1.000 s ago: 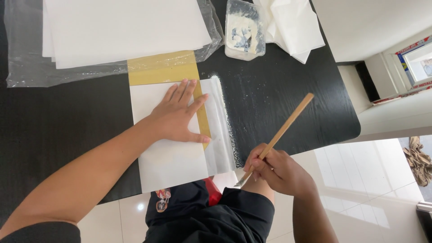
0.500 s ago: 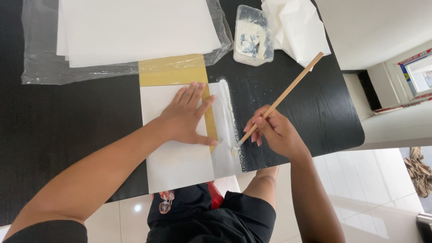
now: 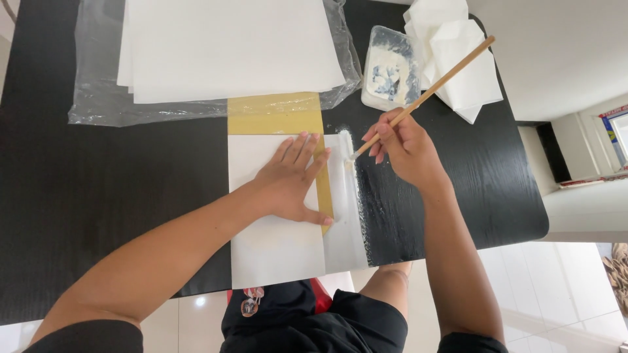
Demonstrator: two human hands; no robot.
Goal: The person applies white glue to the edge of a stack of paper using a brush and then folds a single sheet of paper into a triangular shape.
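My left hand (image 3: pixel 292 180) lies flat, fingers spread, on a folded white sheet (image 3: pixel 275 245) that partly covers a gold sheet (image 3: pixel 275 113) on the black table (image 3: pixel 131 196). A narrow white flap (image 3: pixel 345 216) runs along the sheet's right side, with a gold strip showing beside my fingertips. My right hand (image 3: pixel 405 147) grips a long wooden-handled brush (image 3: pixel 432 88). Its tip touches the far end of the flap, where white paste smears onto the table.
A stack of large white sheets (image 3: pixel 229 46) rests on clear plastic wrap (image 3: pixel 98 104) at the back. A clear plastic tub of white paste (image 3: pixel 390 68) stands beside crumpled white tissue (image 3: pixel 458 59). The table's right edge meets a pale tiled floor.
My right hand has carried the brush from the near end of the flap up along it to the far end. My left hand has stayed pressed on the sheet.
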